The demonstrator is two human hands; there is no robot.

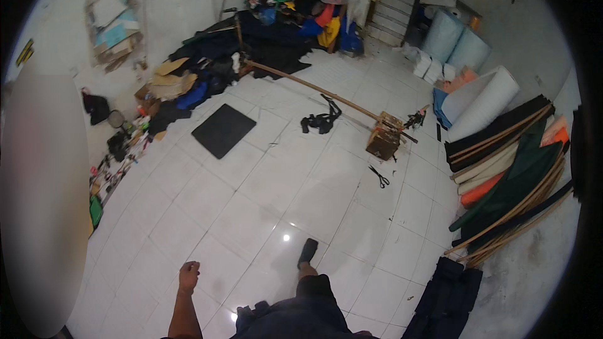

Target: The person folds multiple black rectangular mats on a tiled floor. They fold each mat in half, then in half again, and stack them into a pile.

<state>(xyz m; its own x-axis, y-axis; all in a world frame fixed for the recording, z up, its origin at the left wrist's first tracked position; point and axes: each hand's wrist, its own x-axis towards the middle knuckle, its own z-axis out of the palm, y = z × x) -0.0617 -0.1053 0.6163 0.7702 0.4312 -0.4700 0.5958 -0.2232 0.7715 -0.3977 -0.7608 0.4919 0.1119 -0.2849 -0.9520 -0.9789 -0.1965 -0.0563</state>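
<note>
My left hand [190,276] hangs over the white tiled floor [207,213] at the lower left, with its fingers curled in and nothing visible in them. It touches nothing. My right hand does not show; only a sliver of skin that I cannot make out sits at the bottom edge. One of my feet, in a dark shoe or sock [308,252], is stretched forward on the tiles. Ahead lie black scissors [382,180] and, farther left, a flat black square sheet [224,130]. A tangle of black straps [321,117] rests between them, farther back.
A long pole [314,85] runs across the floor to a worn brown block [385,138]. Fabric rolls [502,163] and a white roll [487,103] line the right wall. Heaped cloth [270,41] fills the back left. Dark folded fabric [443,301] lies at lower right.
</note>
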